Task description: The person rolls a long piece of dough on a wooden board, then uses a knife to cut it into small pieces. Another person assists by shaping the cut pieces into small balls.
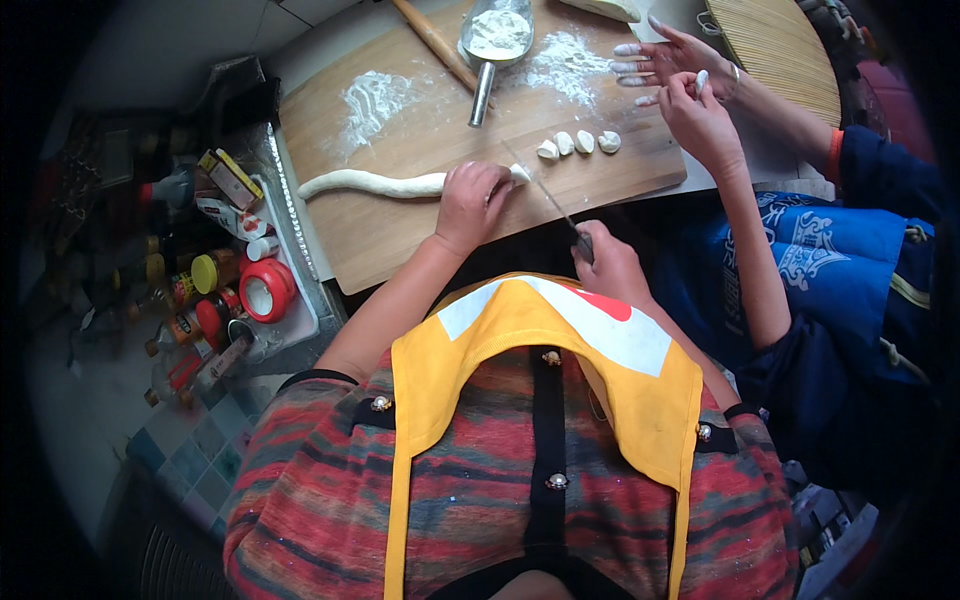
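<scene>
A long rope of white dough lies across the near part of a wooden board. My left hand rests over its right part and grips it, with the cut end poking out past the fingers. In my right hand is the dark handle of a knife. The blade points up and away, just right of the dough's cut end; whether it touches is hard to tell. Several cut dough pieces sit in a row to the right of the blade.
A metal scoop of flour and a rolling pin lie at the back, between patches of loose flour. At right, a co-worker's floury hands reach over the board's edge. Bottles and jars crowd the left side. A slatted mat lies back right.
</scene>
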`<action>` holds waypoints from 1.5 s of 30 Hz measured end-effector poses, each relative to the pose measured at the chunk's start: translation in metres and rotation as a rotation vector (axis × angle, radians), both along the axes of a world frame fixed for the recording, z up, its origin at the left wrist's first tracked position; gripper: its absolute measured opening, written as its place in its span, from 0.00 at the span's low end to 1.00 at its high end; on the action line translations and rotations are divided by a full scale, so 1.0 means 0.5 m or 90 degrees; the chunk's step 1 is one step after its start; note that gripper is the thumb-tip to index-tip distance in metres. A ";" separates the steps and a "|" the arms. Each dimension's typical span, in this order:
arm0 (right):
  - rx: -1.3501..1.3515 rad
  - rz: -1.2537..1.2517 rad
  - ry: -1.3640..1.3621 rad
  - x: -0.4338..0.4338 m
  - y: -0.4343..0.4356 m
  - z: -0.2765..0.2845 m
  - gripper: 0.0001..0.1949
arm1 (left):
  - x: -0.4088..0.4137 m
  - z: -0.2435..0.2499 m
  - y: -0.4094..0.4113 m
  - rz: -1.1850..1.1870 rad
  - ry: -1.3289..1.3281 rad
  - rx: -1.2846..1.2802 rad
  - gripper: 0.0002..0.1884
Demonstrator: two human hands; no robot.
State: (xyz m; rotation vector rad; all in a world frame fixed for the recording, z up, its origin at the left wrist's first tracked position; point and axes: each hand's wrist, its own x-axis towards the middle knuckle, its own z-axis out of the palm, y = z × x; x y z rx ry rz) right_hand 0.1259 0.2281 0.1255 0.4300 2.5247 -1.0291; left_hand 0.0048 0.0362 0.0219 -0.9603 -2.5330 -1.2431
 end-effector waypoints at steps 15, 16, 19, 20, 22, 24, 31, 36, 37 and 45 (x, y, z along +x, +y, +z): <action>0.003 0.064 0.023 -0.029 -0.015 -0.013 0.08 | -0.006 -0.023 0.013 0.076 -0.011 0.008 0.08; 0.007 0.068 0.027 -0.035 -0.015 -0.016 0.08 | -0.006 -0.025 0.014 0.080 -0.013 0.009 0.08; 0.075 0.081 -0.028 -0.056 -0.025 -0.028 0.08 | -0.004 -0.018 0.012 0.080 -0.029 -0.004 0.08; 0.071 0.081 -0.028 -0.060 -0.031 -0.030 0.07 | -0.003 -0.013 0.010 0.070 -0.052 -0.027 0.08; 0.056 0.086 0.017 -0.064 -0.033 -0.033 0.07 | -0.003 -0.001 -0.001 0.053 -0.098 -0.057 0.09; 0.037 0.048 0.059 -0.061 -0.030 -0.031 0.08 | -0.004 0.012 -0.016 0.058 -0.031 -0.062 0.11; -0.006 0.069 0.032 -0.045 -0.017 -0.009 0.11 | -0.017 0.021 -0.052 0.043 0.037 -0.183 0.13; -0.013 0.083 0.000 -0.039 -0.025 -0.002 0.11 | -0.008 0.009 -0.045 0.039 0.000 -0.119 0.13; -0.016 0.090 -0.003 -0.037 -0.026 -0.003 0.11 | -0.004 0.008 -0.044 0.041 0.005 -0.116 0.13; -0.008 0.099 -0.034 -0.044 -0.027 -0.009 0.09 | 0.010 0.005 -0.040 0.041 0.013 -0.101 0.12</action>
